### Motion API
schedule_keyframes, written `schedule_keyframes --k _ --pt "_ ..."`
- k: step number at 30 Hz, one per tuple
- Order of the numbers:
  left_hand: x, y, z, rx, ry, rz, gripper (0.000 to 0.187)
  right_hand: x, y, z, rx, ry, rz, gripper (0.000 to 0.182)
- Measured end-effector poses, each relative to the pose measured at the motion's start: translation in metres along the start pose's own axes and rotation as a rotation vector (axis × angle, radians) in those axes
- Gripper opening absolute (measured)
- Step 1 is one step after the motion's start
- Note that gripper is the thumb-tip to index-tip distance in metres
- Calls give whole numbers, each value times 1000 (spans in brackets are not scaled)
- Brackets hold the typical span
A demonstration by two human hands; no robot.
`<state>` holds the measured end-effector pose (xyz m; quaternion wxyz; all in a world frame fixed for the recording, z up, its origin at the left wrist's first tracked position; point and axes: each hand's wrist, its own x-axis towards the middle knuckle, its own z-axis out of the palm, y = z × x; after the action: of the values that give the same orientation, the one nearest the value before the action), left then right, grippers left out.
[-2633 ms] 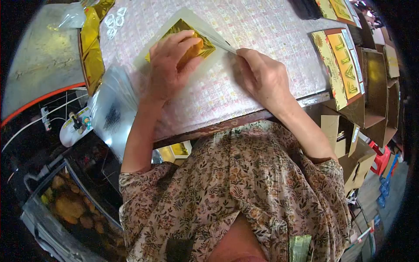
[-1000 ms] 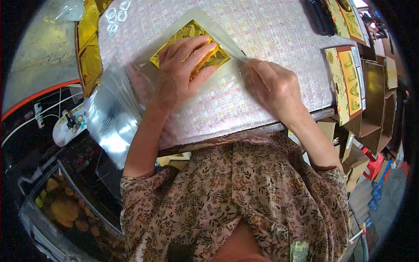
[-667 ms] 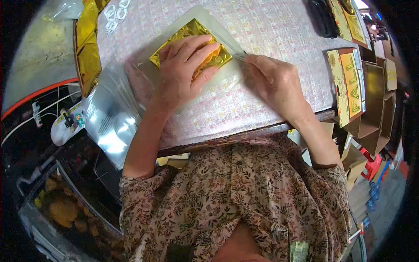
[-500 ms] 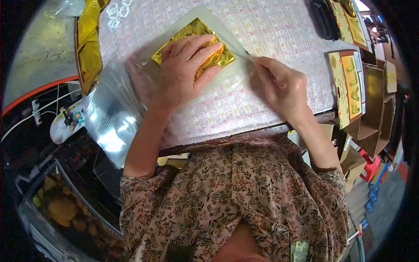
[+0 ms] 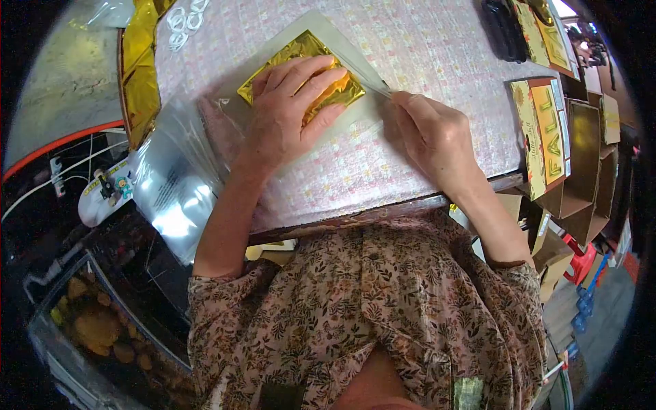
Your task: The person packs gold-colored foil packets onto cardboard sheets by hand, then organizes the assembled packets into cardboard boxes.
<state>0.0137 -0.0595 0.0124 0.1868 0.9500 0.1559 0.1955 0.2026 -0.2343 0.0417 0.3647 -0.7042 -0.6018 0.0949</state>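
A folded gold foil piece (image 5: 301, 48) lies at a slant on or inside a clear plastic bag (image 5: 311, 20) on the table. My left hand (image 5: 287, 102) presses down on the foil, its fingers stretched out and slightly apart, covering much of it. At the bag's right side, my right hand (image 5: 434, 133) pinches the plastic edge between thumb and fingers and pulls it taut into a narrow strip. The other fingers of that hand are curled in.
A stack of clear bags (image 5: 174, 184) hangs over the table's left edge, near gold foil (image 5: 140, 75). White rings (image 5: 184, 24) lie at the far left. On the right are a printed "FALL" package (image 5: 543, 140), a black bundle (image 5: 504, 31) and cardboard boxes (image 5: 581, 157).
My right hand has shifted slightly left with the pinched bag edge. My left hand stays pressed on the foil.
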Motion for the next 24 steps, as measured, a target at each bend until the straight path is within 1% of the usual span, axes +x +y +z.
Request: schedule_keyframes --k 2,5,8,11,17,21,23,24 --pt "0 -1 0 -6 -2 7 42 1 0 0 -51 -31 -20 17" --pt "0 -1 -1 -24 -1 6 41 4 3 3 -36 -36 -55 17" --pt "0 -1 0 -21 4 13 42 8 4 1 -12 -103 -13 17" --pt "0 -2 0 -19 -5 7 42 12 7 2 53 -112 15 18" --pt "0 -3 1 -26 -9 13 40 20 9 1 -6 -180 -9 20" --pt "0 -3 1 -47 -4 13 39 17 9 0 95 -183 59 19" --pt "1 -3 1 -49 -2 -1 38 5 11 2 122 -60 55 18" --pt "1 -3 1 -47 0 -3 38 1 10 -1 123 -61 52 18"
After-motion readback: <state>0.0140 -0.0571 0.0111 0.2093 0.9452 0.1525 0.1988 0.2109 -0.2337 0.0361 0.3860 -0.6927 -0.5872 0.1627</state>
